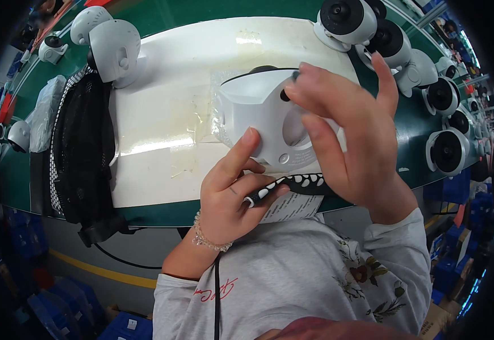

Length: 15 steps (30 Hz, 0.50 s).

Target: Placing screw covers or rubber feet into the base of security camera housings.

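Observation:
A white camera housing (252, 122) with a rounded body and an oval recess lies mid-table on clear bubble wrap (218, 107). My left hand (230, 195) rests its index finger on the housing's lower left side. Its other fingers curl round a black strip with white spots (301, 182), beside a white sheet of printed labels (295, 207). Over the housing's upper right, my right hand (349, 124) has its fingers bent close to a small black hole (284, 95). Something small and dark shows at those fingertips, too blurred to name. The right thumb stays apart from them, the little finger raised.
Several white cameras with black fronts (448, 152) line the right side. Two more white units (114, 51) stand at the upper left. Below them lie a black mesh bag (79, 153) and a clear plastic packet (47, 113). A white mat (156, 119) covers the green table.

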### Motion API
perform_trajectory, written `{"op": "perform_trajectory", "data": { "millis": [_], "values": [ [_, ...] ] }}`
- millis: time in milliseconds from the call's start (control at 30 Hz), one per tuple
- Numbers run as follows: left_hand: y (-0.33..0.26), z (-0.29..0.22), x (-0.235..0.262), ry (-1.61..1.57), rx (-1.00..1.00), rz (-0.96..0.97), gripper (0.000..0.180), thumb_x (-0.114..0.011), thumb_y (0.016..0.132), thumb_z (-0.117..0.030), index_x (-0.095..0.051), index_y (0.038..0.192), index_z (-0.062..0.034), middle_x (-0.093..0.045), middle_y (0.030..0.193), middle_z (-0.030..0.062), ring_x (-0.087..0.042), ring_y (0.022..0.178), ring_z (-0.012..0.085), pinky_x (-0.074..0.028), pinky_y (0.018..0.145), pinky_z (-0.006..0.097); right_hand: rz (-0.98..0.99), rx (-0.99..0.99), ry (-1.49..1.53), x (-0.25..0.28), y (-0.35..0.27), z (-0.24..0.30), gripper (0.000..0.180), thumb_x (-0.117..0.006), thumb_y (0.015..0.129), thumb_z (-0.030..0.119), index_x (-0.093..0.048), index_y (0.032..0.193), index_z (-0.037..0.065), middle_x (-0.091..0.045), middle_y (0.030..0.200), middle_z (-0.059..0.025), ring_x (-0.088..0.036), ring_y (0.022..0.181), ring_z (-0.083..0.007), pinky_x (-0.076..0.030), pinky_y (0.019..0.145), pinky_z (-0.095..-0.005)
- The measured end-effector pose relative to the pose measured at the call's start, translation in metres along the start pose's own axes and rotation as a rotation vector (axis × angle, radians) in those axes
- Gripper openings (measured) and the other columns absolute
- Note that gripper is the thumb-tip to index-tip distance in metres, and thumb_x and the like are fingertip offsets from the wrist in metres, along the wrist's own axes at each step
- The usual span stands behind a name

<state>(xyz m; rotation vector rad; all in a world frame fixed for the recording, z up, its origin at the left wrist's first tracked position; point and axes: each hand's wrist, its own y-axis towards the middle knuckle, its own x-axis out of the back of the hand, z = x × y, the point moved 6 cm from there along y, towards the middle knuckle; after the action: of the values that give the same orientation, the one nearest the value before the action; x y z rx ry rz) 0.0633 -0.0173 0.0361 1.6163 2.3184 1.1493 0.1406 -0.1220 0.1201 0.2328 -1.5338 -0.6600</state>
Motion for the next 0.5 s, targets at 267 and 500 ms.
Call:
{"op": "perform_trajectory", "data": {
  "millis": [267,500],
  "values": [
    [0.001,0.001,-0.003,-0.010,0.006,0.006,0.020,-0.074,0.055,-0.002,-0.057,0.066,0.0007,-0.041,0.126,0.0179,-0.057,0.066,0.0168,-0.048,0.057,0.025,-0.257,-0.164,0.313,-0.002,-0.025,-0.013,0.037,-0.059,0.077,0.004,-0.043,0.110,0.004,-0.060,0.103,-0.0115,-0.043,0.116,-0.0274,-0.014,0.101,-0.0440],
    [0.000,0.002,-0.001,0.009,0.031,-0.009,0.020,-0.074,0.055,-0.003,-0.058,0.065,0.0010,-0.042,0.126,0.0178,-0.057,0.066,0.0163,-0.048,0.057,0.026,-0.318,0.066,-0.048,-0.008,-0.002,-0.007,0.043,-0.062,0.074,0.000,-0.040,0.111,0.006,-0.063,0.089,-0.0062,-0.052,0.102,-0.0220,-0.027,0.095,-0.0355]
  ]
}}
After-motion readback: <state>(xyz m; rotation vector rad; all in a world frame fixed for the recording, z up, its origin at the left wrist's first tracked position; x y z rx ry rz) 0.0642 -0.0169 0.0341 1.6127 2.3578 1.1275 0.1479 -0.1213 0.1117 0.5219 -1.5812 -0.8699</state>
